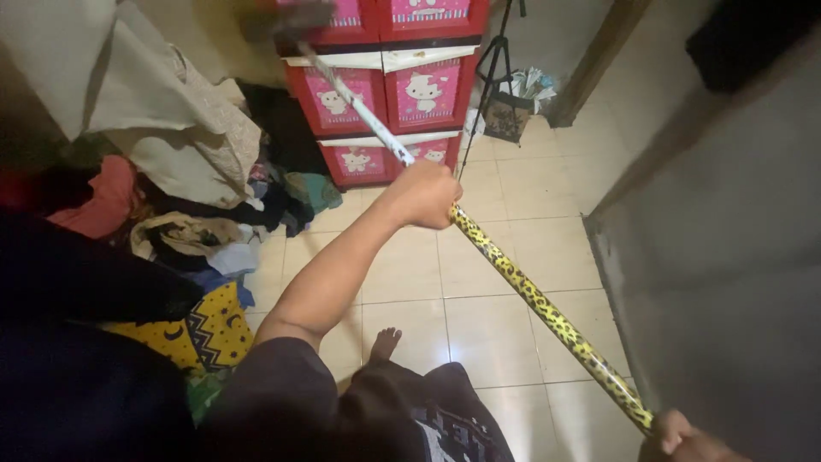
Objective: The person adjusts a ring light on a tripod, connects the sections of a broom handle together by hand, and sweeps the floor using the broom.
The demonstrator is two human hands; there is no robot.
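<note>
Broom handle [530,295]: long straight pole, yellow leopard-spot wrap on the lower stretch, white patterned wrap further out, running diagonally from bottom right up to top left of the head view. Far end is a blurred dark head [286,19] up near the red drawer unit [385,94]; can't tell if it touches anything.

Your left hand [425,195] is fisted tight around the pole at about mid-length, right where the spotted wrap meets the white. Your right hand [684,438] sits at the near butt end, bottom right corner, fingers curled on the stick; mostly cut off by the frame edge but it reads as gripping.

Handling, my guess: stiff and light, weight biased toward the far head, so a wide two-hand spread like yours controls it well. The glossy wrap looks slick, so close the whole fist, not just fingertips. Best holds are the butt end and mid-shaft.

Around it: cream floor tiles [505,342] below, your bare foot [385,342] near the bottom centre. Clothes pile [197,214] heaped at left, a yellow patterned cloth [214,329] nearer you. The drawers are red with pink cartoon-cat fronts. A black tripod [492,68] leans just beside them, a small dark bag [510,111] with paper in it at its foot. Grey wall [727,282] close on the right.
</note>
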